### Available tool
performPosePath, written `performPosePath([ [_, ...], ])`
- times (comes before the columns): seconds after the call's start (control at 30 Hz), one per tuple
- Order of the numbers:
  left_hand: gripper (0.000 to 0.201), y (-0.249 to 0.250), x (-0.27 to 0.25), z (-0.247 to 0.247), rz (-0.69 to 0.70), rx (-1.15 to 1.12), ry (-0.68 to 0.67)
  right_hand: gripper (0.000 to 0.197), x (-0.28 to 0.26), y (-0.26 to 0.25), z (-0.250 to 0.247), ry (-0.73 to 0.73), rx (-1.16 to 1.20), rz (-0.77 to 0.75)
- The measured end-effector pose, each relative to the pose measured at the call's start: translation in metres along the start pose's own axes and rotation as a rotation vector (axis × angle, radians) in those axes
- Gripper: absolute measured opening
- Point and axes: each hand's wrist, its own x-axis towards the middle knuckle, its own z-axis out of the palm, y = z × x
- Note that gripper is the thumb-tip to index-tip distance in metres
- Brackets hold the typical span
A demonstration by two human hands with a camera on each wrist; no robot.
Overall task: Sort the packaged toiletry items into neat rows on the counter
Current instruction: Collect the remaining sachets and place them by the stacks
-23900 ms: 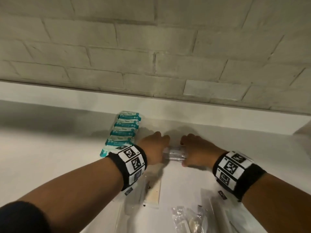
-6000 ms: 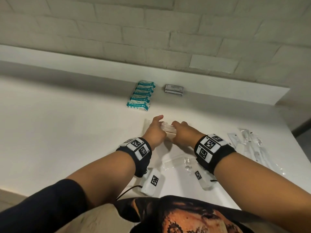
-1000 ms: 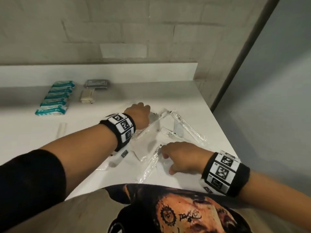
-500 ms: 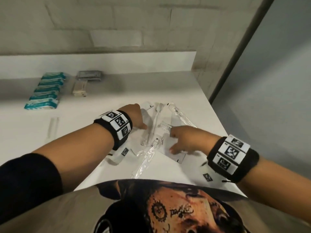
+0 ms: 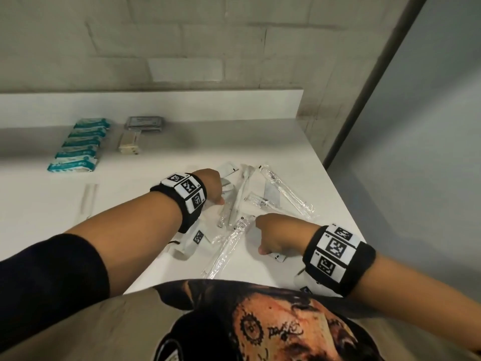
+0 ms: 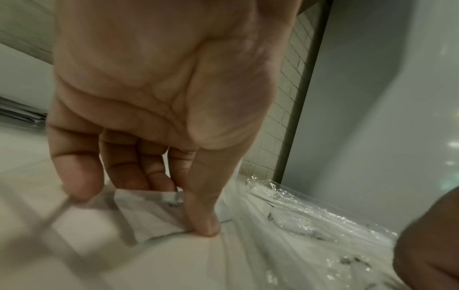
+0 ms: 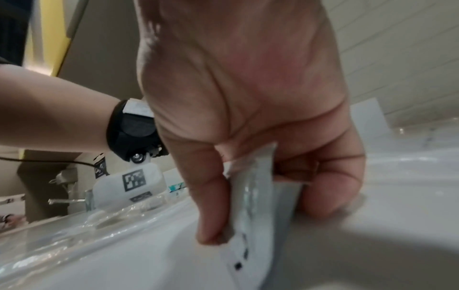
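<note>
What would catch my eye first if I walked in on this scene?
Two hands, left hand and right hand, work over crinkly clear-wrapped toothbrushes scattered near the white counter's right edge. At the back left, a tidy row of teal-and-white packets stands out.

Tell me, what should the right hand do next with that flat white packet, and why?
Probably lift it clear: the right hand already pinches the flat white packet between thumb and fingers, while clear-wrapped toothbrushes lie jumbled beside it, unsorted.

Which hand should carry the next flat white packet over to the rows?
Probably the right hand: its grip already pinches a flat white sachet off the counter.
</note>
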Motion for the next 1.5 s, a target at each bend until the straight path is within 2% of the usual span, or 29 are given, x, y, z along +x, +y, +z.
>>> performPosePath([
  [0.07,0.047,-0.002,0.002,-0.001,0.007,0.0,0.007,0.042,-0.003,0.004,-0.007,0.009,0.009,-0.051],
  [0.13,0.043,-0.005,0.002,-0.004,0.02,0.035,-0.013,0.049,-0.004,0.011,-0.024,0.054,0.203,-0.055],
  [0.2,0.039,-0.008,0.004,-0.009,0.038,0.104,-0.039,0.058,0.003,0.021,-0.047,0.193,0.268,-0.055],
  [0.3,0.047,-0.01,0.009,-0.023,0.065,0.141,0.008,0.044,0.023,0.044,-0.072,0.387,0.017,-0.094],
  [0.37,0.049,-0.009,0.015,-0.034,0.057,0.105,0.083,0.035,0.036,0.053,-0.074,0.339,-0.112,-0.123],
  [0.47,0.049,-0.007,0.028,-0.039,0.023,0.017,0.163,0.052,0.051,0.055,-0.07,0.221,-0.271,-0.148],
  [0.57,0.054,-0.003,0.037,-0.033,-0.05,-0.055,0.132,0.059,0.063,0.054,-0.068,0.233,-0.346,-0.168],
  [0.73,0.05,0.0,0.045,-0.028,-0.124,-0.24,0.088,0.057,0.079,0.058,-0.069,0.277,-0.502,-0.201],
  [0.77,0.047,0.0,0.047,-0.027,-0.141,-0.294,0.07,0.053,0.081,0.059,-0.07,0.278,-0.546,-0.213],
  [0.83,0.025,-0.001,0.043,-0.026,-0.158,-0.351,0.05,0.045,0.081,0.058,-0.073,0.289,-0.643,-0.245],
  [0.87,0.026,-0.001,0.038,-0.026,-0.159,-0.371,0.058,0.043,0.081,0.056,-0.073,0.303,-0.68,-0.263],
  [0.97,0.036,-0.002,0.031,-0.021,-0.104,-0.432,0.052,0.048,0.078,0.054,-0.068,0.331,-0.633,-0.28],
  [1.1,0.035,-0.002,0.025,-0.011,-0.073,-0.469,0.017,0.045,0.073,0.049,-0.067,0.328,-0.605,-0.255],
  [1.2,0.008,-0.002,0.011,-0.006,-0.055,-0.493,0.039,0.045,0.073,0.042,-0.062,0.32,-0.612,-0.231],
  [1.27,0.035,-0.004,0.006,0.001,-0.079,-0.531,0.061,0.048,0.076,0.041,-0.059,0.31,-0.533,-0.196],
  [1.3,0.038,-0.006,0.001,0.003,-0.101,-0.586,0.062,0.05,0.077,0.041,-0.057,0.306,-0.47,-0.178],
  [1.37,0.031,-0.007,-0.007,0.007,-0.109,-0.737,0.075,0.049,0.077,0.039,-0.054,0.293,-0.373,-0.116],
  [1.5,0.025,-0.017,-0.025,0.01,-0.12,-0.968,0.183,0.033,0.072,0.034,-0.047,0.303,-0.321,-0.085],
])
